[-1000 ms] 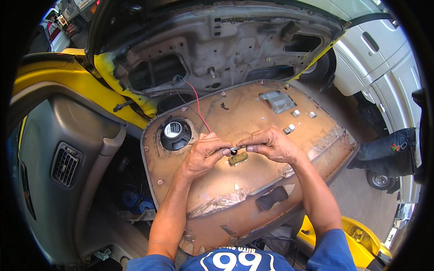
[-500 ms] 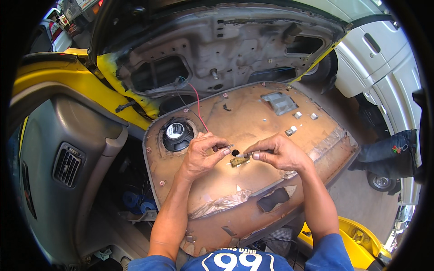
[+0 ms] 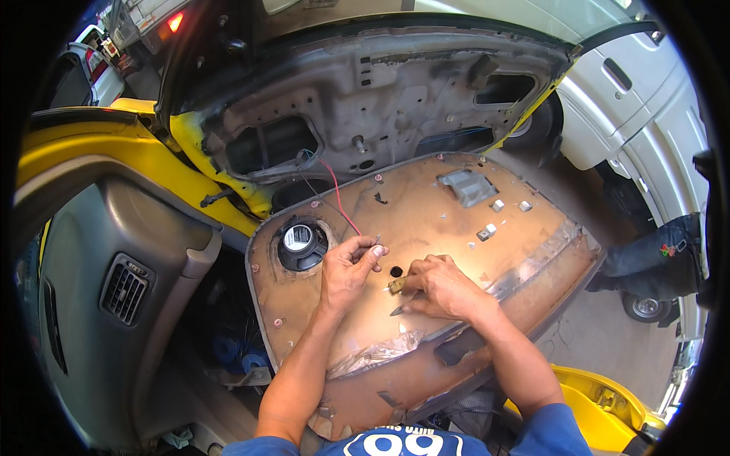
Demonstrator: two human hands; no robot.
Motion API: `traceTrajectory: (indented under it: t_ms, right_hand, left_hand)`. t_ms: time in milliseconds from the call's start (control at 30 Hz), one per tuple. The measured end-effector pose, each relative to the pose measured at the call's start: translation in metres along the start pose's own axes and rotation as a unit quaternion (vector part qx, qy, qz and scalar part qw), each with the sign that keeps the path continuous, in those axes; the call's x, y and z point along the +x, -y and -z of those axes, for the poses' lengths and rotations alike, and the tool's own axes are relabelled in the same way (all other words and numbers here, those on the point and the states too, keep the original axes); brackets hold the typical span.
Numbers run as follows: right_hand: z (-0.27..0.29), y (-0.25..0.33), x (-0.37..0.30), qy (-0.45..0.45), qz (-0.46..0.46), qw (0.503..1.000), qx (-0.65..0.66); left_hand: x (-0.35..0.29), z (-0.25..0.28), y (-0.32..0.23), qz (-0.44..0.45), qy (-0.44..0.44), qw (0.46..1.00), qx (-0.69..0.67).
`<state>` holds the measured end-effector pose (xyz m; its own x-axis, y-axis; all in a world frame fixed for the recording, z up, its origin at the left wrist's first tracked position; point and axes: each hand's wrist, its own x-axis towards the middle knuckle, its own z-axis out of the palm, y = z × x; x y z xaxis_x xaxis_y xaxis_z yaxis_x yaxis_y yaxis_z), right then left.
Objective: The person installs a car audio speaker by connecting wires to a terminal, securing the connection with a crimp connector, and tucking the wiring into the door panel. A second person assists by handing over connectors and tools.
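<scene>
In my left hand (image 3: 351, 267), the thumb and fingertips pinch the end of a red wire (image 3: 344, 205) that runs up to the metal door frame. My right hand (image 3: 442, 287) is closed at a small brass-coloured piece (image 3: 397, 285) just below a round hole in the brown door panel (image 3: 304, 346). A dark pointed tip shows under the right thumb; what it belongs to is hidden. Left of my left hand, a round black speaker (image 3: 300, 245) is set in the panel.
Beyond the panel stands the stripped door frame (image 3: 334, 114). White clips (image 3: 487, 231) and a grey plate (image 3: 468, 188) are on the panel's far right. A dashboard (image 3: 144, 281) is at left. A silver vehicle (image 3: 646, 114) and a person's leg (image 3: 654, 254) are at right.
My right hand has come down and closed around the brass-coloured piece, away from my left hand. The left hand still holds the wire end, now slightly raised. The view has shifted a little.
</scene>
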<state>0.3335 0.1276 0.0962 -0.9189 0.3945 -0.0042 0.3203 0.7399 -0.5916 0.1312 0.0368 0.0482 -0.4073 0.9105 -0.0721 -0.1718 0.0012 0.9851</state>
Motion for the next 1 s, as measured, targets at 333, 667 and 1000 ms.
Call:
traceTrajectory:
  t_ms: [333,667,1000]
  right_hand:
    - [-0.040,0.018,0.050,-0.243,-0.125,0.930,0.245]
    - [-0.049,0.032,0.048,-0.275,-0.099,0.943,0.158]
    - [-0.056,0.041,0.045,-0.303,-0.070,0.941,0.131]
  left_hand:
    - [-0.003,-0.007,-0.001,0.027,-0.059,0.993,-0.101]
    - [-0.010,-0.016,0.015,-0.048,-0.148,0.988,-0.001]
    - [-0.012,-0.017,0.011,-0.054,-0.183,0.981,-0.033]
